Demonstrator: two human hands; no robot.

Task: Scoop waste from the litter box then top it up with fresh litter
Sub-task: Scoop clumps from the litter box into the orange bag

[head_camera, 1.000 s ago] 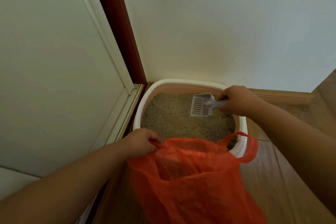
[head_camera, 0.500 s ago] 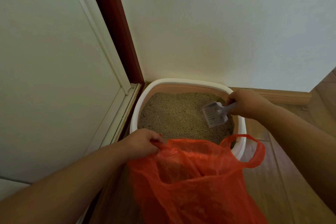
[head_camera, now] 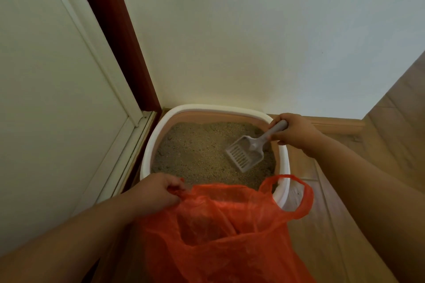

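Note:
A white-rimmed litter box (head_camera: 202, 108) sits on the floor in the room's corner, filled with tan litter (head_camera: 195, 151). My right hand (head_camera: 293, 131) grips the handle of a pale grey slotted scoop (head_camera: 245, 156) at the box's far right corner; the scoop's blade slants down toward me and its tip touches the litter on the right side. My left hand (head_camera: 156, 193) clutches one handle of an orange plastic bag (head_camera: 225, 236), which hangs open just in front of the box's near edge. The bag's other handle (head_camera: 301, 197) droops loose over the rim.
A white wall (head_camera: 253, 30) stands directly behind the box, and a white door with a dark red frame (head_camera: 119, 37) runs along its left side. Wooden floor (head_camera: 322, 190) and a wooden skirting board (head_camera: 338, 124) lie to the right.
My right hand has drawn back to the box's far right corner and turned the scoop, so its blade now points down toward me into the litter. The left hand and bag have stayed put.

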